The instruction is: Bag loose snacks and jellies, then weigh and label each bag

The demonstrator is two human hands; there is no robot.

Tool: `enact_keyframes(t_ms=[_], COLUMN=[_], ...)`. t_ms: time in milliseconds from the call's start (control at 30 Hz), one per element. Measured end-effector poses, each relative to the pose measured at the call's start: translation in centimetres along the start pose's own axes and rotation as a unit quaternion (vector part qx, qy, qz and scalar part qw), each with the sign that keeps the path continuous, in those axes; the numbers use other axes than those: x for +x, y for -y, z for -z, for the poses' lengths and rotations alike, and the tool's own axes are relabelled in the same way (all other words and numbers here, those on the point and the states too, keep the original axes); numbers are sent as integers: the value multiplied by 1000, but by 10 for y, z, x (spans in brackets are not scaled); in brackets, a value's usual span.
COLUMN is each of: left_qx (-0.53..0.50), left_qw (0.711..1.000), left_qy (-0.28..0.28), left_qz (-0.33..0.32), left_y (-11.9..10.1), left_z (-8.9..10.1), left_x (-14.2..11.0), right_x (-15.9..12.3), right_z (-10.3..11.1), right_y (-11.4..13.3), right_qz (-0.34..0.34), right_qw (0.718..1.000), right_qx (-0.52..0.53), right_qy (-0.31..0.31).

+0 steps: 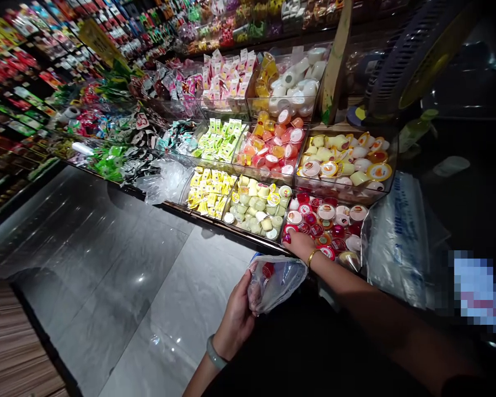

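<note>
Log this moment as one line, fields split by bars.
left hand: holds open clear bag | bag: red item inside | right hand: among red cups, grip unclear

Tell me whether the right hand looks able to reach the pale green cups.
Probably yes: the right hand is at the red cups, and the pale green cups lie uncovered just across a clear divider.

Has jelly cups (326,213) in front-right bin (362,242), right hand (301,246) at near-left corner; bag (283,286) in left hand (236,309), before bin; bag stack (399,242) right of bin; fan (415,60) behind.
</note>
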State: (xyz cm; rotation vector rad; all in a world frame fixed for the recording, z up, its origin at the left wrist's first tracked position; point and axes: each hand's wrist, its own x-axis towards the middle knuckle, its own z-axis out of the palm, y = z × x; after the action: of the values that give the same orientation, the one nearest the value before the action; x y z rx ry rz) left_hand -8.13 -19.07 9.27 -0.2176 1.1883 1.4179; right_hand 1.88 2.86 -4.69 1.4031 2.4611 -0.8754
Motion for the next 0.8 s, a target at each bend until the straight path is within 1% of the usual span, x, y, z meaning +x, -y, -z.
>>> enact_keyframes(t_ms=[133, 167, 200, 233, 267, 300, 333, 367, 400, 433, 467, 500, 567, 633, 700, 800], left_qx=[-2, -2, -1, -1, 0, 2, 4, 5, 6, 5, 3, 1, -3, -9, -16, -18], left_qw=[1000, 1000, 1000, 1000, 1000, 1000, 1000, 1000, 1000, 1000, 1000, 1000, 1000, 1000, 1000, 1000], left_qy=[-9, -10, -11, -11, -10, -8, -5, -3, -1, 1, 3, 2, -1, -6, -7, 0], left_qz=[-3, -3, -2, -1, 1, 4, 5, 5, 5, 6, 6, 7, 11, 15, 16, 18], left_y=[0, 0, 0, 0, 0, 0, 0, 0, 0, -1, -2, -3, -4, -6, -7, -7], left_z=[0, 0, -1, -1, -2, -4, -5, -7, -9, -11, -13, -16, -20, -24, -28, -30], left_x=[-2, -1, -1, 1, 2, 3, 5, 6, 7, 7, 7, 7, 6, 4, 4, 5], right_x=[-10, -17, -25, -35, -46, -59, -71, -83, -93, -102, -109, -113, -118, -121, -123, -128], right_z=[13, 18, 24, 30, 36, 41, 44, 45, 44, 42, 38, 33, 23, 18, 20, 33], right_y=[-13, -15, -17, -17, -16, -13, -9, -5, 0, 4, 8, 10, 11, 10, 9, 10], right_qz=[-11, -7, 6, 32, 67, 106, 142, 170, 189, 201, 207, 210, 217, 235, 256, 266], right_qw=[999, 997, 990, 976, 952, 919, 887, 864, 851, 847, 853, 864, 897, 929, 948, 959], right_qx=[32, 64, 122, 200, 290, 374, 439, 475, 489, 486, 472, 448, 374, 277, 185, 96], right_qy=[-34, -49, -66, -76, -74, -58, -28, 9, 45, 73, 88, 94, 89, 73, 46, -17])
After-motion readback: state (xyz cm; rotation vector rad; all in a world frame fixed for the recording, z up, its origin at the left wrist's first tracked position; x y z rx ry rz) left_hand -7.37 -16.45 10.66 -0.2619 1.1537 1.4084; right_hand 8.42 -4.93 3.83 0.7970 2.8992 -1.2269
